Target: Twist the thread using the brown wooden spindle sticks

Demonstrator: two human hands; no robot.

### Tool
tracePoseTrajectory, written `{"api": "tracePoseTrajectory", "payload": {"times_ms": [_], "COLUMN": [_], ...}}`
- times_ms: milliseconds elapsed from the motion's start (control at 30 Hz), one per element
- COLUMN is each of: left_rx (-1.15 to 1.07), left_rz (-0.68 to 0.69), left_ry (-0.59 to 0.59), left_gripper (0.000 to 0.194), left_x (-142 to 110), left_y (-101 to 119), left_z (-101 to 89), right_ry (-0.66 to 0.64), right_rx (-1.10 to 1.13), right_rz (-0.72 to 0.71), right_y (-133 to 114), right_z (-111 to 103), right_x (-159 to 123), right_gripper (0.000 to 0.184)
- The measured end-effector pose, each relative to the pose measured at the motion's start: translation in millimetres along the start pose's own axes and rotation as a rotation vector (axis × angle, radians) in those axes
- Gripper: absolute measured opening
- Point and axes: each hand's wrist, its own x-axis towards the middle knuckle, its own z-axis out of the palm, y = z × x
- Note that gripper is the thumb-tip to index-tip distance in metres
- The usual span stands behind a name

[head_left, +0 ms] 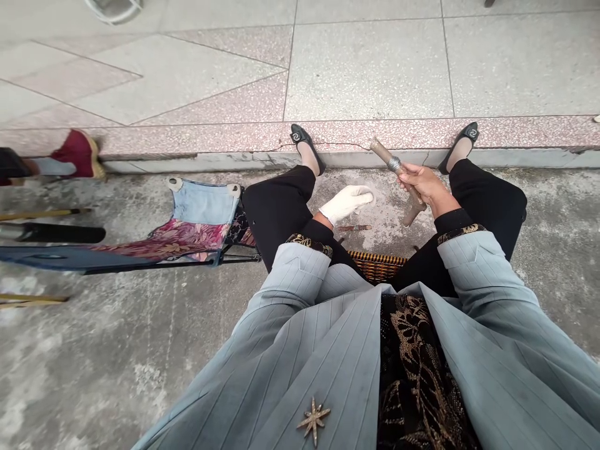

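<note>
fingers (411, 177) of the bare right hand (427, 186) were wrapped around a rough, brown wooden stick (382, 151), gripping it near its middle. the stick was held at a slant in front of the body, between the spread knees; its far end pointed up and to the left, and a short stub of wood (413, 215) angled off below the palm. a tight coil of silvery wire (394, 164) bound it just beyond the fingertips.

the left hand (344, 204), in a thin white glove, was near the stick but apart from it. its fingers were bent together with the thumb near them; whether they pinched anything i could not tell.

below the gloved hand, a small, slim brown item (355, 228) lay on the stained grey concrete ground (187, 350), too small to make out. farther in, between black trousers (281, 203), showed the edge of a brown-and-yellow woven wicker piece (377, 264).

two black flat shoes with round buckles (307, 145) stood apart at the pinkish speckled stone kerb (225, 142). to the left was a folding chair of blue cloth and red floral fabric (187, 234), and beyond it another person's dark red shoe (77, 154).
</note>
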Motion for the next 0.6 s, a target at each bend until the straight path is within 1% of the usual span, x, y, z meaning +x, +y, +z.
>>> {"api": "tracePoseTrajectory", "payload": {"times_ms": [67,133,200,267,333,433,500,600], "left_rx": [0.052,0.111,0.158,0.176,0.197,0.281,0.321,0.306], "left_rz": [-0.003,0.005,0.016,0.026,0.033,0.037,0.035,0.033], "left_ry": [0.009,0.023,0.034,0.038,0.044,0.053,0.051,0.035], "left_gripper": [0.036,0.032,0.028,0.024,0.022,0.021,0.021,0.024], "left_x": [-0.4,-0.9,-1.6,-2.7,-3.7,-4.1,-3.3,-1.2], "left_y": [2.8,5.7,8.5,10.8,12.3,11.7,8.9,1.8], "left_z": [1.1,2.6,3.7,3.5,1.7,-3.0,-6.1,-9.9], "right_ry": [0.021,0.041,0.044,-0.004,-0.093,-0.274,-0.440,-0.673], "right_rx": [-0.084,-0.241,-0.481,-0.737,-0.921,-1.033,-1.012,-0.882], "right_rz": [0.010,0.010,0.009,0.002,0.010,0.054,0.102,0.191], "right_y": [2.0,1.9,1.4,1.3,1.0,-0.1,-0.4,0.6], "right_z": [2.2,4.7,6.7,7.5,7.1,5.0,3.8,3.3], "right_x": [2.1,3.4,4.1,4.1,3.0,-0.7,-3.3,-6.1], "right_gripper": [0.062,0.061,0.057,0.047,0.040,0.037,0.037,0.038]}}
